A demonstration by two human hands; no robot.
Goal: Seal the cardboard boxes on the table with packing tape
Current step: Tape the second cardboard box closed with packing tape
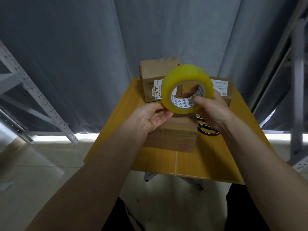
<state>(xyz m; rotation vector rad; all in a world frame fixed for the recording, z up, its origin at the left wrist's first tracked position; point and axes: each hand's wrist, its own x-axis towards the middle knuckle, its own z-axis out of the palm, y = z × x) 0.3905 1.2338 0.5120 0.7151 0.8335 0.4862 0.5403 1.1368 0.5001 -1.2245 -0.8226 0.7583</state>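
A yellow roll of packing tape (185, 75) is held up in the air above the table, its hole facing me. My right hand (212, 110) grips it, with fingers through the core and the thumb on the rim. My left hand (153, 116) touches the roll's lower left edge with its fingertips, palm up. Below the hands sits a closed cardboard box (175, 134) near the table's middle. A taller labelled box (153, 77) stands behind it at the back left, and a flat box (223, 87) with a white label lies at the back right.
Black-handled scissors (206, 129) lie on the orange wooden table (191, 162) right of the near box, partly under my right wrist. Grey curtains hang behind. Metal shelf frames (33, 97) stand at the left and right.
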